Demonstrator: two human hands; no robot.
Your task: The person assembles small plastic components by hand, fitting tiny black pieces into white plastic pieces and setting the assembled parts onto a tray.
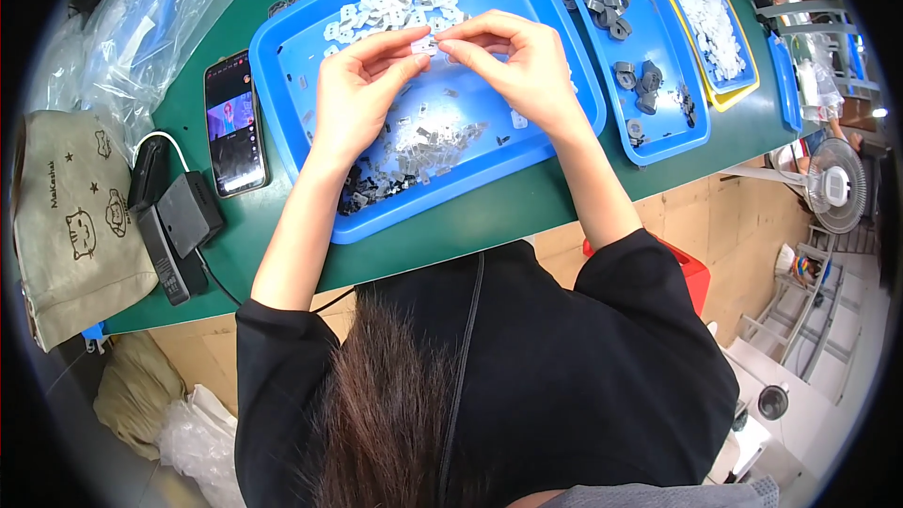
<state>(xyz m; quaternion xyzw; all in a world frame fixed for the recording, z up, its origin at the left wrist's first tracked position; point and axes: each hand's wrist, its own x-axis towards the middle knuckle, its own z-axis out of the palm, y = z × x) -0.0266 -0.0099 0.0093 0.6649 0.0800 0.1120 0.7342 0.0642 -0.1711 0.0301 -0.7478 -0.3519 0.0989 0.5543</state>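
Hands meet over the big blue tray (pixel 282 85) on the green table (pixel 489 216). The left hand (pixel 353 94) and right hand (pixel 522 66) pinch a small white plastic piece (pixel 428 42) between their fingertips, held just above the heap of white pieces (pixel 395 5) at the tray's far end; whether it is one part or two pressed together is too small to tell. Darker grey bits (pixel 414 155) lie scattered at the tray's near end. It looks like the fitting or checking step on a single piece, and the next move probably calls for a steady fingertip grip and a precise squeeze. A phone (pixel 233 122) lies left of the tray, a second blue tray (pixel 673 132) of dark rings to the right
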